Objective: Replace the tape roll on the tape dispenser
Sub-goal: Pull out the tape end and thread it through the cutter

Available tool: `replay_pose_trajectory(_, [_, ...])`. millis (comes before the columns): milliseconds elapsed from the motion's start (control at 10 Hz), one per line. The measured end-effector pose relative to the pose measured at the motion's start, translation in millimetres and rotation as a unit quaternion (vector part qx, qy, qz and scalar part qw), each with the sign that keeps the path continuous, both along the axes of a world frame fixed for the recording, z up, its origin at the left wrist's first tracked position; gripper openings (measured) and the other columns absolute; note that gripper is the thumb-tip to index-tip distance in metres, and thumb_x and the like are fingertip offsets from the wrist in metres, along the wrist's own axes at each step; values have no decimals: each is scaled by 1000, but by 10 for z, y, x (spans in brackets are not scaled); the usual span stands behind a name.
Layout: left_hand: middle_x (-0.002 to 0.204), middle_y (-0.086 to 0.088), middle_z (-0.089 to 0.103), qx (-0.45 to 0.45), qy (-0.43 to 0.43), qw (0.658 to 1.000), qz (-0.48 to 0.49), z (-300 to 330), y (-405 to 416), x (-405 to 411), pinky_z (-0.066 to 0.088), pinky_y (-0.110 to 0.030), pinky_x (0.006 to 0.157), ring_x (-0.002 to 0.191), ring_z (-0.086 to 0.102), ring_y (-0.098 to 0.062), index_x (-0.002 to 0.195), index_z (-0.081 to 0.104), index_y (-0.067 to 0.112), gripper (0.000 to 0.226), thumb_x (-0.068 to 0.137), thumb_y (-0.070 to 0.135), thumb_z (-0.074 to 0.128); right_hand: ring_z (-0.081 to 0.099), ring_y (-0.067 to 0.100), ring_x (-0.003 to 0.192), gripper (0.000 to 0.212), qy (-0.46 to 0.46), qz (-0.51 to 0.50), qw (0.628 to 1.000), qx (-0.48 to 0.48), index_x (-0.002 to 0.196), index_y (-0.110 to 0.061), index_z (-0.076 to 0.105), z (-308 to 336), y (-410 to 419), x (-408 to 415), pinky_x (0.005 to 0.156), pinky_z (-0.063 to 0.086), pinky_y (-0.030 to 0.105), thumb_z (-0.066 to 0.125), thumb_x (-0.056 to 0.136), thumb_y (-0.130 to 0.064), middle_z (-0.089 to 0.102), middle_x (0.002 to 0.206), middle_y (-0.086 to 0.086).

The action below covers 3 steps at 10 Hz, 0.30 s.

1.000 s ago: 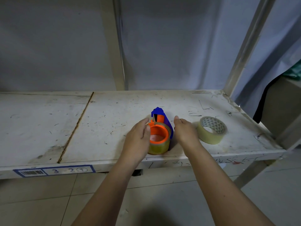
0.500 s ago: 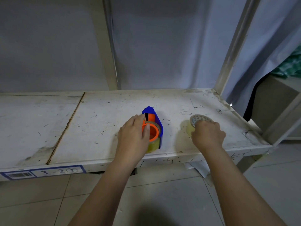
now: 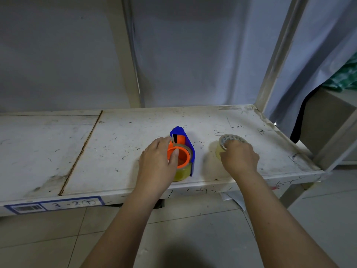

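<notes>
Right hand (image 3: 239, 159) has gone from beside the tape dispenser (image 3: 181, 149) 1 s ago over to the spare tape roll (image 3: 229, 146), & sits much as it did 0.5 s ago: fingers curled down over the roll's near side, thumb at the front, gripping it. Roll hasn't shifted, flat on the shelf (image 3: 116, 144), right of the dispenser w/ a clear gap between them, toward the shelf's right end.

Left hand (image 3: 158, 163) hasn't left the dispenser: palm down against its left side, thumb (image 3: 174, 156) pressed on the orange hub rim, fingers partly bent round the far side. Holding it steady rather than fully wrapped; whether it's squeezing or just resting, can't tell.

Dispenser is blue w/ orange core, on its side near the shelf's front edge, approx. centre of the right panel. Old yellowish roll (image 3: 183, 171) on the hub, only its lower near part visible under the orange ring.

Shelf is white, scuffed, w/ a seam running front to back on the left. Blue-bordered label (image 3: 54, 205) on the front lip reads "3-2" w/ an arrow & barcode. Grey tiled floor (image 3: 193, 238) below, both forearms reaching in over it.
</notes>
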<state>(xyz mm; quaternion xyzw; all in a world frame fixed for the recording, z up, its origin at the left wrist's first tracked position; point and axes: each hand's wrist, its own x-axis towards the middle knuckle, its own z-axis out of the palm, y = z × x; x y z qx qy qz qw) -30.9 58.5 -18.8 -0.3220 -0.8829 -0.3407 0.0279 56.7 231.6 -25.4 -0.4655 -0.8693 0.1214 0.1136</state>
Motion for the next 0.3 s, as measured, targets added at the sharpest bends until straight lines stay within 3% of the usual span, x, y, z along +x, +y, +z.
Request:
replay_pose_trajectory(200, [142,0,47,35,-9,999,6,101,-206,153,27,-19,94,128,42,-15,137,43,19,44,95,32,43,55,33,103,24,88,10,995,36,107,-15,65,245,-81,130,74,38,36,51,88,-15,67,104,9])
replay_pose_trajectory(300, [140,-1,49,70,2,997,11,208,-429,336,27,-18,95,127,43,-14,135,46,19,43,94,32,44,58,32,107,28,166,25,985,30,115,-17,64,476,-193,304,82,45,39,54,89,-21,68,114,7])
